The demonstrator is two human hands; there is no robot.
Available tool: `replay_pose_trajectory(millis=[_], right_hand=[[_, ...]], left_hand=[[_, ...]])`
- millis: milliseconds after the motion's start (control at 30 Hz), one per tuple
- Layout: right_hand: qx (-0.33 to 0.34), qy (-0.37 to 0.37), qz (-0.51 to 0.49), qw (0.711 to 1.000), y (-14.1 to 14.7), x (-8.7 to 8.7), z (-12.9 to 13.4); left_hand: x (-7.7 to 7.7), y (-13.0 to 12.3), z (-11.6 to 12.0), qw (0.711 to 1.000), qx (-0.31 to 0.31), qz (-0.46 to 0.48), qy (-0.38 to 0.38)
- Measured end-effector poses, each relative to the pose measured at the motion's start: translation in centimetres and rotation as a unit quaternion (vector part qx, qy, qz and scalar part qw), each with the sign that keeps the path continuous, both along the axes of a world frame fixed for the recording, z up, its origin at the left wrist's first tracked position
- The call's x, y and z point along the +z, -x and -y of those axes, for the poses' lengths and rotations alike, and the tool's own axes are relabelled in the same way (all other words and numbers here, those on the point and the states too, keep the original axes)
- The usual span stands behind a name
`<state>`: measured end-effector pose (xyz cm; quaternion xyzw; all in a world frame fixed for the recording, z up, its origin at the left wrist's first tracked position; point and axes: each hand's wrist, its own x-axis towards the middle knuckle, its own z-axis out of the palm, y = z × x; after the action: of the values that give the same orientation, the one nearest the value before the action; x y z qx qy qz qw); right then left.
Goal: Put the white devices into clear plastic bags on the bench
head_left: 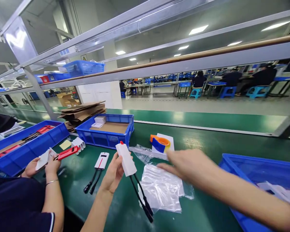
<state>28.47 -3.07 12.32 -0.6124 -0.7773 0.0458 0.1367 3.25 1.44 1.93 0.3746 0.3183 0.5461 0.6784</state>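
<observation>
L grip (114, 175): fingers round smooth wht oblong unit (126, 159), 7 o'clock; 2 blk leads (147, 213) dangling
R grip (188, 164): blurred, can't tell if holding
Bags (159, 190): clear crinkly plastic, 6 o'clock

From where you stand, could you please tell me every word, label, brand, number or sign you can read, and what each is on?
No words, brands or numbers are readable.
Triangular sign seen just above the blue perforated basket: too small to read.
Bluish patches along the shelf frame: too blurred to read.
White cabled device in the left hand: no readable text.
</observation>
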Motion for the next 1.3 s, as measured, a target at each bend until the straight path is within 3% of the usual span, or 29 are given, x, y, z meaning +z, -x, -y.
replay_pose_trajectory(millis=[100, 167, 267, 400, 467, 567, 700, 800, 967, 1033, 1100, 1200, 1300], right_hand=[[0.081, 0.040, 0.022, 0.996, 7.6, -3.3, 0.4], [0.108, 0.064, 0.002, 0.992, 10.0, -4.9, 0.5], [0.143, 0.125, -0.076, 0.979, 10.0, -5.9, 0.1], [0.219, 0.241, -0.202, 0.924, 7.2, -6.5, -0.2], [0.227, 0.256, -0.239, 0.909, 6.2, -7.4, 0.1], [0.200, 0.212, -0.247, 0.924, 5.7, -9.8, 0.8], [0.139, 0.068, -0.174, 0.972, 6.0, -13.8, 2.0], [0.125, -0.009, -0.136, 0.983, 6.3, -15.7, 3.2], [0.096, -0.209, -0.146, 0.962, 6.8, -16.3, 5.1], [0.077, -0.229, -0.151, 0.959, 6.8, -16.2, 5.5], [0.072, -0.192, -0.156, 0.966, 6.5, -16.0, 5.5], [0.080, -0.058, -0.246, 0.964, 5.5, -15.1, 4.9], [0.083, 0.118, -0.389, 0.910, 4.2, -13.3, 4.0]], left_hand=[[0.7, -0.2, 1.4, 0.998, 0.033, 0.028, 0.040], [0.7, 0.1, 1.9, 0.996, 0.068, 0.022, 0.050], [0.3, 1.4, 2.3, 0.993, 0.118, 0.009, 0.028], [-0.6, 2.8, 3.3, 0.987, 0.155, -0.002, 0.035], [-1.0, 2.6, 4.0, 0.989, 0.147, -0.001, 0.033], [-1.4, 1.2, 5.0, 0.994, 0.105, 0.022, 0.034], [-1.4, -1.5, 5.4, 0.988, 0.110, 0.095, 0.060], [-1.1, -2.7, 4.8, 0.980, 0.089, 0.167, 0.066], [-0.8, -3.5, 4.2, 0.965, 0.014, 0.262, 0.031], [-0.8, -3.8, 4.3, 0.965, -0.001, 0.260, 0.021], [-0.8, -4.1, 4.4, 0.973, 0.005, 0.229, 0.013], [-0.5, -4.4, 4.8, 0.991, 0.014, 0.129, -0.026], [0.3, -4.3, 5.0, 0.992, -0.027, 0.034, -0.115]])
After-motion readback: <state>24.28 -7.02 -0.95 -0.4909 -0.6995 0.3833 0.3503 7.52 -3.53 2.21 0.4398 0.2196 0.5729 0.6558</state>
